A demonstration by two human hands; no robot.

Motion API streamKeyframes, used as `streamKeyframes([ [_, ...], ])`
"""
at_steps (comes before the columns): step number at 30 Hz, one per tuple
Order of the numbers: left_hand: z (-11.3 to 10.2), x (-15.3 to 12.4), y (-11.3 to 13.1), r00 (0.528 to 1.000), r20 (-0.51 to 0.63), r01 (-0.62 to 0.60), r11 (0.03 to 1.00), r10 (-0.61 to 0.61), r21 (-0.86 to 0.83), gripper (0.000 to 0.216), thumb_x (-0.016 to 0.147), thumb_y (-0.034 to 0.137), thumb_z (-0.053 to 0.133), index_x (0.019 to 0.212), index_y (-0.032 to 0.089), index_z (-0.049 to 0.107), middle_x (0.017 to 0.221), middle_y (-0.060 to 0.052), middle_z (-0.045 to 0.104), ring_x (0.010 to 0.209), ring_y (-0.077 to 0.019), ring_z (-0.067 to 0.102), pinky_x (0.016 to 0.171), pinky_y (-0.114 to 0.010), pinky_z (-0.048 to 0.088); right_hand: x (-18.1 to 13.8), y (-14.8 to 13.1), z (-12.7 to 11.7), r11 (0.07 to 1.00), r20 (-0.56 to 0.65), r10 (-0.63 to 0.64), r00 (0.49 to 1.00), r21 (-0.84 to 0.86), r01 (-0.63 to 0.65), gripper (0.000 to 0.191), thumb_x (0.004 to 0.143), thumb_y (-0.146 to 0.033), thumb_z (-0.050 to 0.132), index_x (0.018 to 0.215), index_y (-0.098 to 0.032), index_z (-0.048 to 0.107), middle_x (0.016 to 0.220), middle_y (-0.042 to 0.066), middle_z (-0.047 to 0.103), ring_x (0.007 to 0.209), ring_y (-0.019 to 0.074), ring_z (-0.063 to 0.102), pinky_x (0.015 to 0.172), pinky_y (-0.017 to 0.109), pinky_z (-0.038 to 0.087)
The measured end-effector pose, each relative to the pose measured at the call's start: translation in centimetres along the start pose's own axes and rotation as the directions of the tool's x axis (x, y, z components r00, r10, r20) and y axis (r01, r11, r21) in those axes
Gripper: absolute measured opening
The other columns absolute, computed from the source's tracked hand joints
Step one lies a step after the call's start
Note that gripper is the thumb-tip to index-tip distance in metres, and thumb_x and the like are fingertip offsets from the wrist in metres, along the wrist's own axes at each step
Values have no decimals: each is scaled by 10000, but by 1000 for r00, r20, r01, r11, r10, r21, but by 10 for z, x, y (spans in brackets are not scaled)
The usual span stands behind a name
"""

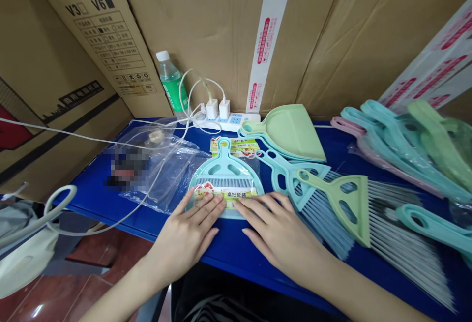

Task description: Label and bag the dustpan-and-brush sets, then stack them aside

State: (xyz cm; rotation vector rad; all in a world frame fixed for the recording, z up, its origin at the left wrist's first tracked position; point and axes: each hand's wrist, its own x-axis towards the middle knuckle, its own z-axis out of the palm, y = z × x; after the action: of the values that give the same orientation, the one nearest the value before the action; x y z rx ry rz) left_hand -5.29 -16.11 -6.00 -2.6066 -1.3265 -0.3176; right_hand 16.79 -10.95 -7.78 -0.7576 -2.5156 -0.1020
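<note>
A light-blue dustpan and brush set [225, 169] lies flat on the blue table in front of me, its handle pointing away. Across its near part runs a printed label card [238, 193]. My left hand [191, 221] rests on the left of the card with fingers stretched out. On the card's right side lies my right hand [275, 226], fingers also extended and flat. Clear plastic shows around the set. Just right of my right hand are a blue brush [291, 174] and a green brush [342, 189], their bristles pointing toward the lower right.
Green and blue dustpans [291, 132] are stacked behind. Wrapped sets [398, 135] pile up at the right. Clear plastic bags [165, 179] lie left. A power strip [239, 121] with white cables and a bottle [173, 86] stand before cardboard boxes [206, 27].
</note>
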Motion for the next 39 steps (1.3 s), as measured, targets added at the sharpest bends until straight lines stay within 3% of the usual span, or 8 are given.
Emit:
streamKeyframes([
  [7,-10,-13,-15,999,17,28,999,-29,43,382,1017,218,346,1373,169,476,1343,-47,587,1189,-188,607,1189,-459,240,-4,2,-3,1000,5,12,1000,2,-12,290,967,-214,455,1177,-150,644,1149,32,715,1002,195,600,893,379,377],
  [19,-13,-11,-21,999,-40,-2,998,5,69,339,1019,182,336,1274,168,558,1238,-51,671,1092,-175,665,1070,-404,373,-5,2,-5,1000,-43,6,999,8,-6,305,977,-160,404,1116,-141,675,1107,23,732,934,191,597,839,376,366],
  [32,-11,-11,-20,998,-69,11,998,-6,59,346,1006,142,336,1246,179,584,1227,-46,679,1081,-177,670,1027,-404,410,-6,3,-5,1000,-21,-4,1000,-18,3,267,878,-123,556,1112,-148,683,1113,32,729,928,192,591,817,363,406],
  [39,-11,-12,-21,997,-74,5,998,0,66,360,1010,136,323,1242,190,593,1231,-33,675,1064,-167,678,1071,-398,368,-7,3,-6,1000,-34,-9,999,-8,9,281,865,-103,549,1109,-137,683,1102,32,732,911,197,590,790,359,421],
])
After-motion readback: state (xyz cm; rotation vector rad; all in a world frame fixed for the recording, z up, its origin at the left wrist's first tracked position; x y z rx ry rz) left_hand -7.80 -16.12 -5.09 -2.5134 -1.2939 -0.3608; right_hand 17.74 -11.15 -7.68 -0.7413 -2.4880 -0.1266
